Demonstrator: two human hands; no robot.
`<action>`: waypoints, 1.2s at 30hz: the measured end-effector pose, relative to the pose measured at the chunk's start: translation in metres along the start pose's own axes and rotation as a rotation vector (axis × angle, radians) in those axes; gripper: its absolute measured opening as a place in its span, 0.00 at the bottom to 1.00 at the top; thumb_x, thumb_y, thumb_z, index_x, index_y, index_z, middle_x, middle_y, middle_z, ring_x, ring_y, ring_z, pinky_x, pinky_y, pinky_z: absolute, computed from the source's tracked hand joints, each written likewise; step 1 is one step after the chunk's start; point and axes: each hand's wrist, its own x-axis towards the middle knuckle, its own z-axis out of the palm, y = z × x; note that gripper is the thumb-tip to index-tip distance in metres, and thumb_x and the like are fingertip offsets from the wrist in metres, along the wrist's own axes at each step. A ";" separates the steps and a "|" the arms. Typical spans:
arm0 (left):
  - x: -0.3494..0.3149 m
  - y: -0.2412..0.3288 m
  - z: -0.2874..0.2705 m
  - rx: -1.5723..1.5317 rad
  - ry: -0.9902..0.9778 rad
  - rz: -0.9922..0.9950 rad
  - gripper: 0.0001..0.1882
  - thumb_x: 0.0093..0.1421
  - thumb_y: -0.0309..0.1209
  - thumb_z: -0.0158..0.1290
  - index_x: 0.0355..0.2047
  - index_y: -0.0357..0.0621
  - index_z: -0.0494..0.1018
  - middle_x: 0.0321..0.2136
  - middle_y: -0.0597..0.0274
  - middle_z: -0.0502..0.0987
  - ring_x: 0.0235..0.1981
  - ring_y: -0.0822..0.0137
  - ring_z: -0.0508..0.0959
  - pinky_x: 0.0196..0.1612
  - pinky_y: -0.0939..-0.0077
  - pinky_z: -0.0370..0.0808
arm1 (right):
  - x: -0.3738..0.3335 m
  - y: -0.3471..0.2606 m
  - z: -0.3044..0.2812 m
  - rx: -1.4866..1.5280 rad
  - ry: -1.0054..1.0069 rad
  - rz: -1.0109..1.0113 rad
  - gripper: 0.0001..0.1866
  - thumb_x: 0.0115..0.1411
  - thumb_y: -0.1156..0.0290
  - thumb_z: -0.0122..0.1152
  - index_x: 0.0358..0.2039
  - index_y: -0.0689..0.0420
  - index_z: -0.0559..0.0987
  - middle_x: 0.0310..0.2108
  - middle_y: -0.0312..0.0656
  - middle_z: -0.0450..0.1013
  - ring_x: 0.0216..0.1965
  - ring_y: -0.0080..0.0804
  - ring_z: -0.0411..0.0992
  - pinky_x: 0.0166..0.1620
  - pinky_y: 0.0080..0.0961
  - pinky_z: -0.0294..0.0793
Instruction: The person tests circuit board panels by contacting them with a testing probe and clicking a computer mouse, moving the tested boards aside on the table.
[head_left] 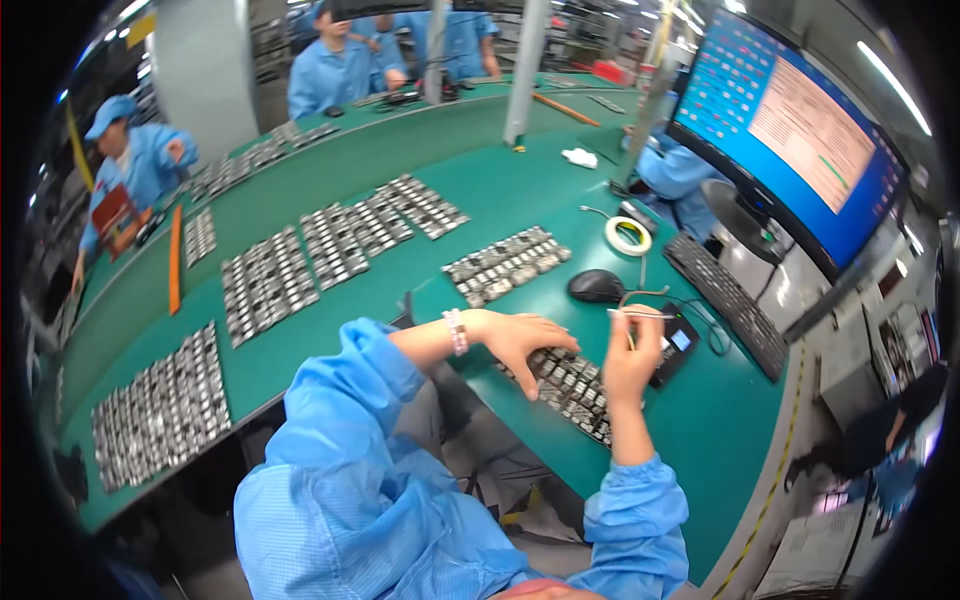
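Note:
My left hand (pixel 520 345) lies over the far-left end of a panel of small circuit boards (pixel 575 392) at the bench's near edge. Its fingers are spread, with the thumb on the panel's near side. Beside the panel's right end, my right hand (pixel 635 355) is raised and closed around a thin, pale, stick-like tool (pixel 655 316); its exact kind is too small to tell. Part of the panel is hidden by both hands. Just behind my right hand sits a small black device with a lit display (pixel 681 341).
A black mouse (pixel 596 286), a tape roll (pixel 628 237), a keyboard (pixel 727 303) and a monitor (pixel 780 135) stand to the right. Another board panel (pixel 507 264) lies beyond my left hand. More panels (pixel 165 410) cover the bench leftward. Several co-workers in blue are across the line.

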 end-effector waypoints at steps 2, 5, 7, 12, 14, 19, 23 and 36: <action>-0.006 0.013 -0.001 0.122 -0.021 -0.016 0.57 0.39 0.52 0.72 0.66 0.41 0.58 0.64 0.48 0.63 0.67 0.49 0.59 0.66 0.51 0.56 | 0.003 0.004 -0.007 0.077 0.016 0.072 0.04 0.63 0.76 0.59 0.32 0.63 0.75 0.35 0.40 0.71 0.35 0.28 0.69 0.40 0.25 0.69; -0.010 0.035 -0.005 0.134 -0.042 -0.129 0.59 0.35 0.47 0.74 0.65 0.42 0.58 0.59 0.46 0.66 0.62 0.47 0.65 0.63 0.53 0.60 | 0.007 0.016 -0.014 0.048 0.016 0.032 0.05 0.64 0.75 0.58 0.33 0.62 0.75 0.36 0.37 0.72 0.32 0.20 0.68 0.38 0.21 0.69; -0.018 0.039 -0.002 0.185 0.020 -0.123 0.59 0.33 0.46 0.74 0.64 0.41 0.58 0.56 0.46 0.67 0.58 0.46 0.66 0.62 0.54 0.62 | 0.009 0.018 -0.016 0.049 0.008 0.041 0.05 0.64 0.74 0.58 0.33 0.62 0.75 0.36 0.36 0.71 0.32 0.21 0.68 0.37 0.21 0.68; -0.043 0.075 -0.019 0.597 0.187 -0.246 0.59 0.29 0.43 0.76 0.61 0.38 0.58 0.46 0.50 0.67 0.49 0.49 0.71 0.50 0.61 0.70 | 0.014 0.024 -0.023 0.044 0.007 0.033 0.06 0.65 0.74 0.57 0.32 0.63 0.75 0.35 0.36 0.70 0.31 0.21 0.67 0.37 0.22 0.68; -0.055 0.077 -0.014 0.594 0.258 -0.293 0.55 0.31 0.42 0.75 0.59 0.37 0.61 0.44 0.50 0.67 0.45 0.51 0.74 0.44 0.62 0.73 | 0.014 0.023 -0.021 0.021 -0.014 0.008 0.07 0.65 0.73 0.58 0.32 0.64 0.75 0.35 0.37 0.70 0.31 0.22 0.67 0.36 0.22 0.68; -0.076 0.078 -0.012 0.296 0.276 -0.486 0.40 0.42 0.43 0.71 0.51 0.36 0.67 0.38 0.50 0.75 0.38 0.51 0.78 0.39 0.60 0.76 | 0.008 0.032 -0.017 -0.055 -0.048 -0.024 0.07 0.65 0.74 0.57 0.32 0.64 0.75 0.36 0.38 0.70 0.31 0.23 0.68 0.35 0.22 0.69; -0.106 0.093 -0.022 0.228 0.340 -0.544 0.29 0.47 0.44 0.67 0.45 0.42 0.71 0.27 0.52 0.81 0.33 0.50 0.81 0.35 0.56 0.75 | -0.001 0.041 -0.013 -0.049 -0.069 0.000 0.06 0.65 0.74 0.57 0.34 0.64 0.75 0.37 0.38 0.70 0.32 0.23 0.68 0.36 0.22 0.69; -0.340 -0.117 -0.177 1.170 0.796 -0.924 0.09 0.57 0.26 0.49 0.38 0.47 0.66 0.23 0.53 0.77 0.27 0.50 0.79 0.26 0.52 0.72 | -0.016 0.034 0.005 -0.128 -0.148 0.199 0.04 0.62 0.78 0.58 0.30 0.64 0.74 0.35 0.42 0.70 0.36 0.29 0.69 0.39 0.26 0.69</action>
